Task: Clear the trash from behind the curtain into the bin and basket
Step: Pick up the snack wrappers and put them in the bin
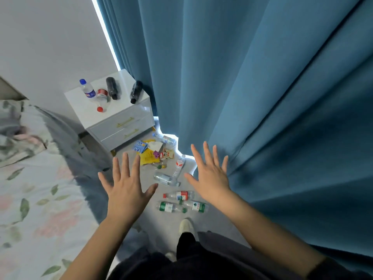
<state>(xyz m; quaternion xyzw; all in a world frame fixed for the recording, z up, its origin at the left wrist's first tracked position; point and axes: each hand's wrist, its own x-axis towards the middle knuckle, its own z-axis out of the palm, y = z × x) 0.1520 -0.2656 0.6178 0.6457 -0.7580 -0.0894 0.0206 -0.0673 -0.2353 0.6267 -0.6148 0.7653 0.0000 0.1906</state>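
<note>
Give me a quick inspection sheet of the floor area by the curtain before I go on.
Surface: grey floor, littered.
Job's things: plastic bottles lying on the floor, wrappers and tissue by the curtain edge; bin and basket not seen.
Clutter: four bottles on the white nightstand.
Hands: left hand and right hand both open, spread, empty.
Cables: nothing seen.
Surroundings: bed with floral cover at left, white wall.

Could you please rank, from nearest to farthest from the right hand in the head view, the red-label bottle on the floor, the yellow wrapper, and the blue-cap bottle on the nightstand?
1. Red-label bottle, on the floor just below-left of the right hand.
2. Yellow wrapper, on the floor farther left.
3. Blue-cap bottle, up on the nightstand.
</note>
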